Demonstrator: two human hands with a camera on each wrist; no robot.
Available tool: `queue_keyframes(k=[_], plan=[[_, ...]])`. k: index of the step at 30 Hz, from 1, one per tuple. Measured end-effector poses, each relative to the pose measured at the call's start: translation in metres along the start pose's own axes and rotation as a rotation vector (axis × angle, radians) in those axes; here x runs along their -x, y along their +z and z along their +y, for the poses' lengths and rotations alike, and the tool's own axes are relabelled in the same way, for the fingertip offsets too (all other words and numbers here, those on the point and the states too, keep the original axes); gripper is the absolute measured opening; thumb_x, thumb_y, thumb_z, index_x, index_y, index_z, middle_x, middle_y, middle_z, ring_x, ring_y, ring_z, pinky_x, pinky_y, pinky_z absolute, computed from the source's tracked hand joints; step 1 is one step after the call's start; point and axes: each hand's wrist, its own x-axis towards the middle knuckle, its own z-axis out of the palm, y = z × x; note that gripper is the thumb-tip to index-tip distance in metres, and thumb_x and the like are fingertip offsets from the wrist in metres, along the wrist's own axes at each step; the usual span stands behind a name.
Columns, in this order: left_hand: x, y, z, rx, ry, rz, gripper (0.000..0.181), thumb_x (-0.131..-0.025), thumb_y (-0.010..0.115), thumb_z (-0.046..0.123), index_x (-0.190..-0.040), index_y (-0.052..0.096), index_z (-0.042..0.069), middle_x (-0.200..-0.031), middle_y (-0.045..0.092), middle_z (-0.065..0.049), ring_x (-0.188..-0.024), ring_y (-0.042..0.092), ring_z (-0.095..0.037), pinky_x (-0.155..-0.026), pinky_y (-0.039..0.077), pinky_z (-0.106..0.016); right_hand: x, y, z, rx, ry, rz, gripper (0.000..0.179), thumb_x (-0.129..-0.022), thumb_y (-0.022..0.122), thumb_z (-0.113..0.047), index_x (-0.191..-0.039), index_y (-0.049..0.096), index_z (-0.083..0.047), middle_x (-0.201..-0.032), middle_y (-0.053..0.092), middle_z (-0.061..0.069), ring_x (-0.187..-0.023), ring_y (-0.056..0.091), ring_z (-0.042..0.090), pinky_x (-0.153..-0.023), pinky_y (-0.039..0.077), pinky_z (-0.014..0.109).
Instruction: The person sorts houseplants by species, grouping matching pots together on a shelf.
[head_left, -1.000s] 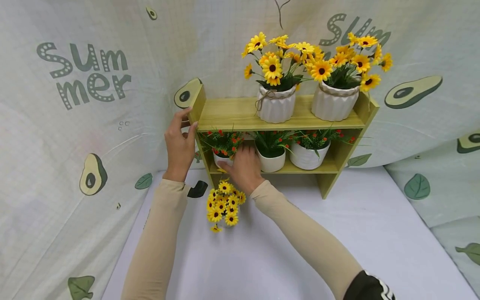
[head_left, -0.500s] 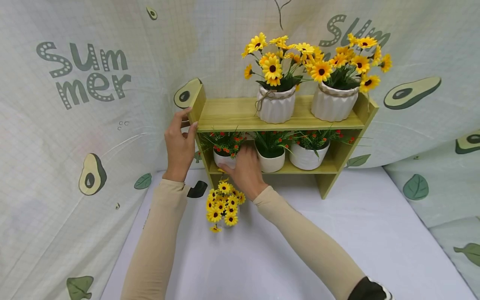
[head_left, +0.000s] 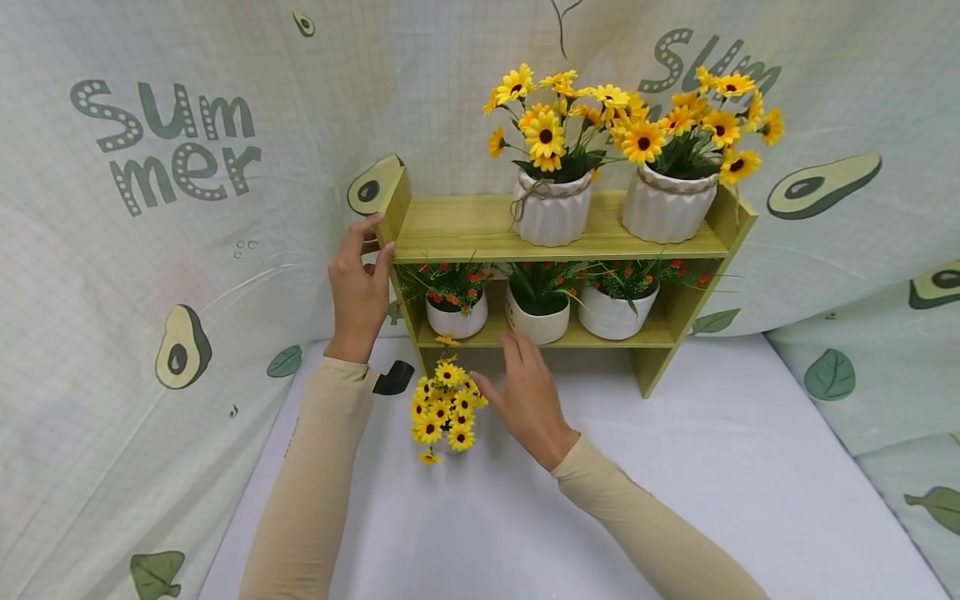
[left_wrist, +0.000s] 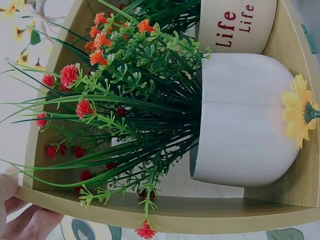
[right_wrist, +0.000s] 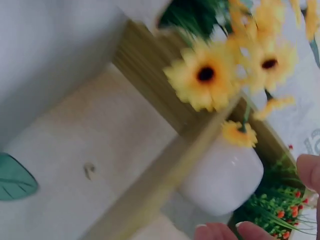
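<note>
My left hand (head_left: 360,292) grips the left side panel of a small wooden shelf (head_left: 457,227), thumb in front. In the left wrist view, its fingers (left_wrist: 32,222) wrap the panel's edge. Just in front of the lower board is my right hand (head_left: 528,404), fingers extended and holding nothing. A white pot (head_left: 459,321) of red-orange flowers and grassy leaves stands at the lower left. Beside it sits a cream pot (head_left: 542,327), with "Life" lettering (left_wrist: 226,30) showing in the left wrist view. Yellow daisies (head_left: 448,408) stand near the right thumb, their pot mostly hidden beneath the blooms.
Another white pot (head_left: 618,315) with red flowers is at the lower right of the shelf. Two ribbed white pots, one left (head_left: 553,210) and one right (head_left: 667,204), carry yellow daisies on top. A printed cloth (head_left: 300,150) hangs behind.
My right hand has drawn out from between the left and cream pots, moving towards me and rightwards, uncovering both pots. My left hand has stayed on the side panel.
</note>
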Motion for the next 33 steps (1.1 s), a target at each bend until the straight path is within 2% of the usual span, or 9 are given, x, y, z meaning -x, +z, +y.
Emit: queue_keyframes(k=[5, 9, 13, 19, 24, 28, 33], plan=[[0.001, -0.001, 0.000, 0.007, -0.015, -0.004, 0.038, -0.103, 0.068, 0.006, -0.140, 0.063, 0.002, -0.120, 0.070, -0.024, -0.109, 0.071, -0.038, -0.073, 0.046, -0.008, 0.028, 0.008, 0.010, -0.035, 0.007, 0.024, 0.052, -0.096, 0.081, -0.025, -0.135, 0.062, 0.004, -0.133, 0.063, 0.018, -0.117, 0.064, 0.035, -0.096, 0.057, 0.051], [0.002, -0.002, 0.000, 0.017, -0.020, -0.002, 0.038, -0.103, 0.068, 0.006, -0.140, 0.063, 0.001, -0.120, 0.070, -0.024, -0.109, 0.071, -0.038, -0.073, 0.046, -0.008, 0.046, 0.018, 0.019, -0.039, 0.014, 0.030, 0.043, -0.096, 0.079, -0.019, -0.130, 0.064, 0.003, -0.127, 0.064, 0.017, -0.116, 0.065, 0.034, -0.095, 0.058, 0.049], [0.002, -0.001, -0.001, 0.017, -0.010, 0.002, 0.039, -0.103, 0.068, 0.007, -0.141, 0.062, 0.002, -0.121, 0.070, -0.024, -0.109, 0.071, -0.038, -0.073, 0.046, -0.007, 0.059, 0.030, 0.028, -0.035, 0.058, -0.018, 0.042, -0.096, 0.079, -0.016, -0.130, 0.064, 0.003, -0.126, 0.065, 0.016, -0.117, 0.065, 0.034, -0.093, 0.059, 0.048], [0.001, 0.000, -0.002, 0.010, 0.008, 0.004, 0.039, -0.103, 0.068, 0.007, -0.140, 0.062, 0.000, -0.120, 0.070, -0.025, -0.107, 0.072, -0.038, -0.072, 0.046, -0.007, 0.072, 0.046, 0.036, -0.042, 0.134, -0.194, 0.058, -0.092, 0.084, -0.018, -0.140, 0.058, 0.003, -0.136, 0.063, 0.019, -0.119, 0.065, 0.037, -0.094, 0.058, 0.049], [0.000, 0.000, -0.001, 0.008, 0.009, 0.000, 0.038, -0.103, 0.067, 0.007, -0.141, 0.061, 0.000, -0.121, 0.070, -0.025, -0.108, 0.072, -0.038, -0.072, 0.046, -0.007, 0.073, 0.057, 0.039, -0.164, 0.190, -0.355, 0.079, -0.088, 0.088, -0.020, -0.150, 0.048, 0.005, -0.148, 0.055, 0.023, -0.134, 0.056, 0.040, -0.108, 0.050, 0.054], [0.000, 0.000, 0.000, 0.011, 0.006, 0.000, 0.039, -0.103, 0.067, 0.007, -0.141, 0.061, 0.000, -0.121, 0.070, -0.025, -0.108, 0.071, -0.038, -0.072, 0.046, -0.007, 0.070, 0.067, 0.040, -0.259, 0.210, -0.420, 0.090, -0.086, 0.090, -0.023, -0.157, 0.041, 0.003, -0.156, 0.049, 0.023, -0.143, 0.048, 0.041, -0.116, 0.043, 0.056], [0.000, 0.001, -0.001, 0.015, 0.002, 0.001, 0.038, -0.104, 0.067, 0.007, -0.141, 0.061, 0.000, -0.121, 0.070, -0.025, -0.108, 0.071, -0.038, -0.072, 0.046, -0.007, 0.065, 0.078, 0.037, -0.351, 0.200, -0.438, 0.096, -0.083, 0.093, -0.023, -0.158, 0.039, 0.000, -0.156, 0.048, 0.022, -0.143, 0.047, 0.041, -0.117, 0.040, 0.057]])
